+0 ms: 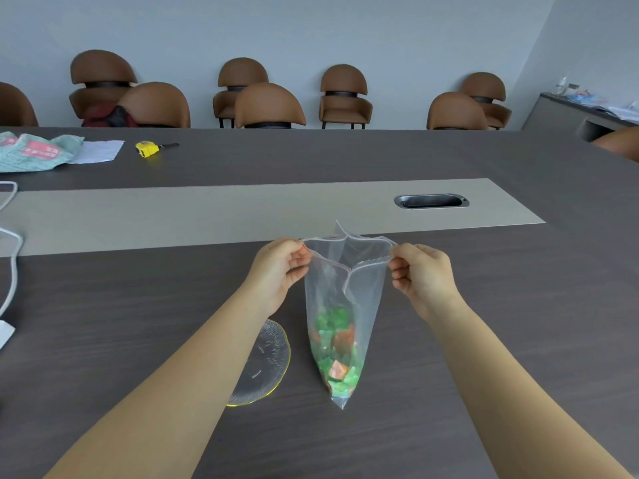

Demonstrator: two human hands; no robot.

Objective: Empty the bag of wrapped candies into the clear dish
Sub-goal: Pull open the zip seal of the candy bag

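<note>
Head view: your left hand (276, 271) and right hand (423, 276) each pinch one side of the one clear bag's (345, 292) mouth, spread open, upright above the table (138, 305); green and orange candies (337, 354), too heaped to count, fill its bottom; one clear dish (266, 368) lies just left, under your left forearm.

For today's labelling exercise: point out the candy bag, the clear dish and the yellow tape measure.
candy bag (342, 299): head view, clear middle panel.
clear dish (273, 357): head view, ribbed right part.
yellow tape measure (147, 149): head view, yellow case.
</note>
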